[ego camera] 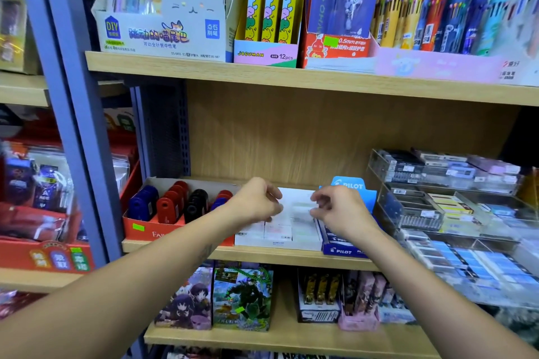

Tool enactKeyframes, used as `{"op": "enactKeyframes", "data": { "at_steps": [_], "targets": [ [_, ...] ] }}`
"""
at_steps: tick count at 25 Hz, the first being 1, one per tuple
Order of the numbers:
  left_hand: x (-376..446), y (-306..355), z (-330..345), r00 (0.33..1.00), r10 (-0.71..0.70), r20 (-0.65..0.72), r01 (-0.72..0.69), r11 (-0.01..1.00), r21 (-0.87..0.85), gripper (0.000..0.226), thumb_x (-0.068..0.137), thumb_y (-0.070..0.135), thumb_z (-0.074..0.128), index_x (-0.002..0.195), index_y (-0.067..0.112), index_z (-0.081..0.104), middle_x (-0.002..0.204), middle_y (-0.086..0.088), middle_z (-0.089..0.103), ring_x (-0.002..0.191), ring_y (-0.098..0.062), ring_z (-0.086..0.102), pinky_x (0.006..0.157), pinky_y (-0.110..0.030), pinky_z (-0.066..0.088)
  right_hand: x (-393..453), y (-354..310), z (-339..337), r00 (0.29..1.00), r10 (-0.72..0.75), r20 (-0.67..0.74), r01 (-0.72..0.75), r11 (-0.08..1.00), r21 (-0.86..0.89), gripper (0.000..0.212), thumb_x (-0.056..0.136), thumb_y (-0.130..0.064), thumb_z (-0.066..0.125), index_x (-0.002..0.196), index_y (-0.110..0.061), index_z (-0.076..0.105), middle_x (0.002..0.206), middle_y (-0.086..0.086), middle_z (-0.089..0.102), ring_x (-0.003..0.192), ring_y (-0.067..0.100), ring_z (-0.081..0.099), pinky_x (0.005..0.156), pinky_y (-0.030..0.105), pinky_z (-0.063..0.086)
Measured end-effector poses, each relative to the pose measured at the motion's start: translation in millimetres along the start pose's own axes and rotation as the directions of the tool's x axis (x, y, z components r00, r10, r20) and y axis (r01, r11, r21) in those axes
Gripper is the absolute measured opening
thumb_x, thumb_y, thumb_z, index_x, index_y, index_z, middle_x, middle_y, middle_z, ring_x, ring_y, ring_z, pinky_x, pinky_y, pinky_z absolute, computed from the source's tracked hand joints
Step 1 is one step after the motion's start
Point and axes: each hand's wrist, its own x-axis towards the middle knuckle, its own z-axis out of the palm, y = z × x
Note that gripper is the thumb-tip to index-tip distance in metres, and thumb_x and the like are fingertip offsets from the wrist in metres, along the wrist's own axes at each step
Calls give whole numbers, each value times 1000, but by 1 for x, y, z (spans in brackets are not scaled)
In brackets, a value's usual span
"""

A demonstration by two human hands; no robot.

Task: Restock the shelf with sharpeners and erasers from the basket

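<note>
On the middle wooden shelf board [262, 255], a white open cardboard box of pale wrapped erasers [280, 230] serves as the landmark, sitting at the board's front edge. Both of the person's forearms reach in from below toward it. Above the white box's left part hovers the left hand [256, 201], its fingers curled inward; motion blur hides whether they pinch anything, so I cannot tell. Above the white box's right part hovers the right hand [338, 207], fingers likewise bent and blurred, and whether they grasp an eraser cannot be told.

Touching the white box on its left stands a red cardboard tray [151, 229] filled with upright blue, red and black plastic sharpeners [175, 204]. Just beside the white box on its right stands a blue PILOT display box [347, 248], partly hidden by the right wrist. Farther right of the white box, clear acrylic tiered bins [437, 201] hold small boxed stationery.

Above the white box, the upper wooden shelf [291, 79] carries a white cat-printed pen carton [163, 32], yellow gel pen packs [274, 0] and a row of multicolour pens with novelty tops [431, 11]. Below the white box, the lower shelf holds illustrated card boxes [215, 300]. Left of the white box, a blue-grey metal upright [73, 96] divides this bay from the next.
</note>
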Motion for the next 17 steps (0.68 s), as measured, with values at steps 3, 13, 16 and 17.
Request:
{"op": "enactKeyframes", "data": {
  "at_steps": [3, 13, 16, 17],
  "targets": [
    [4, -5, 10, 974, 192, 122, -228, 795, 562, 34, 95, 16, 57, 129, 13, 63, 131, -7, 61, 123, -23, 55, 99, -31, 46, 6, 6, 5, 999, -42, 0, 40, 960, -278, 16, 83, -24, 76, 97, -21, 71, 96, 0, 68, 95, 22, 62, 80, 36, 54],
    [18, -26, 20, 960, 143, 239, -274, 630, 726, 25, 93, 17, 54, 104, 1, 70, 111, -14, 69, 108, -30, 59, 92, -44, 51, 3, 9, 33, 992, -129, 12, 121, 886, -448, 11, 88, -23, 66, 94, -17, 73, 105, 2, 63, 103, 23, 55, 83, 35, 47],
    [15, -22, 19, 955, 170, 243, -295, 626, 722, 20, 94, 17, 54, 100, 3, 67, 111, -12, 66, 114, -31, 58, 96, -41, 50, 1, 6, 29, 986, -158, 46, 161, 873, -461, 19, 90, -20, 59, 104, -14, 72, 114, 4, 60, 109, 25, 54, 88, 37, 48],
    [12, -16, 18, 956, 194, 220, -293, 645, 705, 19, 95, 19, 55, 106, 9, 67, 116, -9, 64, 120, -30, 55, 99, -39, 47, -1, 5, 24, 986, -156, 56, 165, 892, -421, 25, 91, -20, 57, 112, -17, 71, 120, 3, 59, 114, 24, 53, 92, 38, 47]
  ]
}}
